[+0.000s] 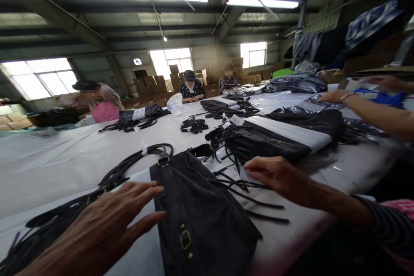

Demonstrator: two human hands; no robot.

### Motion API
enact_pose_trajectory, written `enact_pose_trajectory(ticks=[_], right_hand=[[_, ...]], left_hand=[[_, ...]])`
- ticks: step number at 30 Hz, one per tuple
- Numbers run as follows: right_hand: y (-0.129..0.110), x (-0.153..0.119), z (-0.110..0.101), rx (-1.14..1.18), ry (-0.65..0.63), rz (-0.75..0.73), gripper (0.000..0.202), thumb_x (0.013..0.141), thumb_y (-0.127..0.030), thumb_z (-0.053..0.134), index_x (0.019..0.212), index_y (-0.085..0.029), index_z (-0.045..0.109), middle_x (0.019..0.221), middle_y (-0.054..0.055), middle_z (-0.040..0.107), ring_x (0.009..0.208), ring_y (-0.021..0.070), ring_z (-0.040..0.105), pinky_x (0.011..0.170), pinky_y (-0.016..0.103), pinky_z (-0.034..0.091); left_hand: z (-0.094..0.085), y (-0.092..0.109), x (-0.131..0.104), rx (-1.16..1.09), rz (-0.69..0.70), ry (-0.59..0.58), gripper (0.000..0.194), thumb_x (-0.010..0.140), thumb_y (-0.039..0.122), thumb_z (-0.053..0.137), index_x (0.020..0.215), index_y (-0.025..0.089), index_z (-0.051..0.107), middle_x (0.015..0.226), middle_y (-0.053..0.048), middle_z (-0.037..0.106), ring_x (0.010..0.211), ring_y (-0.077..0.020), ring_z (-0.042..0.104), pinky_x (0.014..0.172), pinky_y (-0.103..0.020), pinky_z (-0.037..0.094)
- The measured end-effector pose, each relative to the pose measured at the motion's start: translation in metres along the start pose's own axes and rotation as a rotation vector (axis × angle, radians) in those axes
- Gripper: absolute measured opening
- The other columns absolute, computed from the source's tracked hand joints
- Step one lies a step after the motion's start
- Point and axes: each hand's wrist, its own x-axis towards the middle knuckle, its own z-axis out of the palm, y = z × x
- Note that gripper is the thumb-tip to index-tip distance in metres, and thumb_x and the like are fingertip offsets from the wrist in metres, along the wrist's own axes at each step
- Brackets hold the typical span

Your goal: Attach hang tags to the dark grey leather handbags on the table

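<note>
A black handbag (200, 224) with gold buckles lies flat on the white-covered table in front of me. My left hand (119, 215) is over its left edge, fingers stretched out and thumb apart, holding nothing. White paper (142, 241) shows beneath that hand. Above the bag's right side, near its loose thin black straps (255, 200), is my right hand (274, 177) with its fingers curled together. Whatever is between those fingertips, if anything, I cannot make out. The bag's handles (129, 161) reach up and left, bound with a white wrap.
More black bags (271, 133) with white paper bands lie beyond my right hand. A coil of black straps (194, 126) sits mid-table. A co-worker's arm (365, 110) reaches in from the right, near plastic-wrapped goods (296, 83). Other people sit across the table (77, 151).
</note>
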Motion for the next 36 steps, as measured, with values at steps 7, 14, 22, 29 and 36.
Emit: enact_pose_trajectory(ticks=[7, 14, 22, 29, 36], right_hand=[[0.050, -0.039, 0.009, -0.296, -0.141, -0.129, 0.035, 0.099, -0.011, 0.042, 0.119, -0.024, 0.069, 0.106, 0.005, 0.070, 0.083, 0.0143, 0.066, 0.071, 0.022, 0.048], [0.058, -0.012, 0.021, -0.249, -0.189, -0.291, 0.030, 0.103, -0.016, 0.045, 0.084, -0.017, 0.069, 0.097, 0.007, 0.067, 0.084, 0.0151, 0.063, 0.074, 0.025, 0.048], [0.006, 0.057, 0.013, 0.459, 0.065, 0.105, 0.035, 0.080, -0.050, 0.077, 0.086, -0.016, 0.076, 0.076, 0.003, 0.070, 0.060, 0.0146, 0.062, 0.059, 0.027, 0.052], [-0.056, 0.116, 0.033, 0.442, 0.057, -0.013, 0.048, 0.072, -0.066, 0.077, 0.084, -0.019, 0.077, 0.060, 0.002, 0.063, 0.047, 0.0135, 0.052, 0.047, 0.028, 0.043], [-0.135, 0.195, 0.110, 0.414, -0.417, -0.136, 0.030, 0.072, -0.049, 0.079, 0.073, -0.019, 0.076, 0.063, 0.005, 0.067, 0.053, 0.0140, 0.055, 0.045, 0.024, 0.034]], left_hand=[[0.028, 0.132, 0.081, -0.186, 0.456, -0.145, 0.040, 0.100, 0.049, 0.053, 0.137, 0.035, 0.058, 0.153, -0.001, 0.051, 0.141, -0.0269, 0.046, 0.113, -0.046, 0.041], [0.068, 0.138, 0.074, -0.329, 0.435, -0.228, 0.035, 0.107, 0.043, 0.037, 0.132, 0.036, 0.060, 0.140, 0.002, 0.061, 0.135, -0.0215, 0.050, 0.119, -0.048, 0.030], [0.047, 0.109, 0.068, -0.528, 0.224, 0.002, 0.025, 0.101, 0.042, 0.054, 0.115, 0.028, 0.070, 0.132, -0.001, 0.066, 0.122, -0.0198, 0.059, 0.108, -0.036, 0.045], [-0.041, -0.028, -0.008, -0.175, -0.293, 0.047, 0.028, 0.094, 0.045, 0.058, 0.107, 0.026, 0.075, 0.114, -0.004, 0.074, 0.109, -0.0249, 0.065, 0.094, -0.035, 0.048], [-0.053, -0.147, -0.109, -0.095, -0.901, -0.050, 0.045, 0.095, 0.048, 0.044, 0.081, 0.018, 0.075, 0.084, -0.008, 0.076, 0.087, -0.0229, 0.068, 0.076, -0.028, 0.047]])
